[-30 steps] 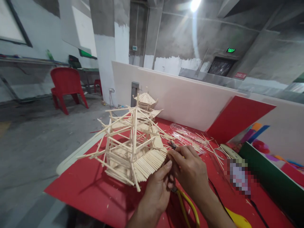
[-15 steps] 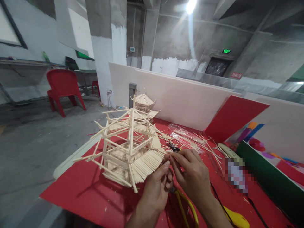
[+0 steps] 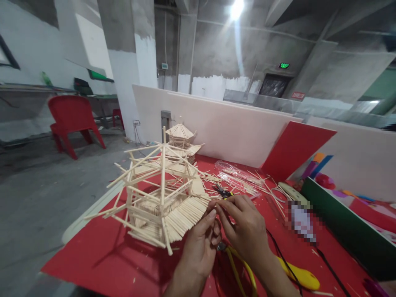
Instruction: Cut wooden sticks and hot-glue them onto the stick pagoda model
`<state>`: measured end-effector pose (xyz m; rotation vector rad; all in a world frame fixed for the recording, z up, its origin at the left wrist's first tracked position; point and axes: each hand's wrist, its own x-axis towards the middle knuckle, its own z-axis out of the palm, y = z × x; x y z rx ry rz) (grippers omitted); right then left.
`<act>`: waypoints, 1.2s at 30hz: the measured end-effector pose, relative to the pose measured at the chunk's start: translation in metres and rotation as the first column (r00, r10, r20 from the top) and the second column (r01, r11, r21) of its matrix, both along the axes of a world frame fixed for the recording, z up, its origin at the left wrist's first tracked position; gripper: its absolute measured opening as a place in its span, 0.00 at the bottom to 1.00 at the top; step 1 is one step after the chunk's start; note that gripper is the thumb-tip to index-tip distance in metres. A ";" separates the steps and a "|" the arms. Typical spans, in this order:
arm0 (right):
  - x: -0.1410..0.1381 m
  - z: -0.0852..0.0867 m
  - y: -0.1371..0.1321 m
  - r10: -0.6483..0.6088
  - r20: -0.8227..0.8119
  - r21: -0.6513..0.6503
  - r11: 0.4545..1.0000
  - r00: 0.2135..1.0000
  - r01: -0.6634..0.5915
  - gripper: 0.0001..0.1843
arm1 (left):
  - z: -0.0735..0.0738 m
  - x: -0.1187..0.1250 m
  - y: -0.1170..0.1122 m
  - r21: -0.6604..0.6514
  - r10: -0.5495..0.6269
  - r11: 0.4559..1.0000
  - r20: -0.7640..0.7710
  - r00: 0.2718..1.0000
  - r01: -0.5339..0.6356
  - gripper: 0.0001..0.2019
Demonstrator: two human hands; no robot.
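Note:
A pavilion model (image 3: 162, 177) built of thin wooden sticks stands on the red tabletop, its upper frame bare and one lower roof slope covered with sticks. Beside that slope's right edge, my left hand (image 3: 201, 243) is closed with thumb and fingers pinched together. My right hand (image 3: 244, 222) meets it, thumb and index finger pressed together close to the left fingertips. Whatever lies between the fingers is too small and hidden to name. Below both hands is a cutting tool with yellow handles (image 3: 236, 264), partly covered by my right wrist. Small black pliers (image 3: 223, 192) lie just beyond my fingers.
Behind the model rises a second, finished-looking stick tower (image 3: 181, 136). Loose sticks in clear plastic (image 3: 238, 177) lie further back. To the right are a yellow tool (image 3: 300, 274), black cords and a green-sided box (image 3: 343, 231). A white board (image 3: 216, 123) borders the table's back.
The whole view has shifted slightly, so most things appear further left. Both hands stay pinched together at the roof's right edge, with little movement against the model.

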<state>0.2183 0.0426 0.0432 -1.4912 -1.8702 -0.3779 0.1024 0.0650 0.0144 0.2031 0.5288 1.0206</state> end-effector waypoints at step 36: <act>0.014 -0.051 -0.047 -0.098 -0.181 -0.187 0.980 0.979 0.064 0.10 | 0.013 -0.032 -0.011 0.023 0.034 0.999 -0.079 0.996 -0.032 0.16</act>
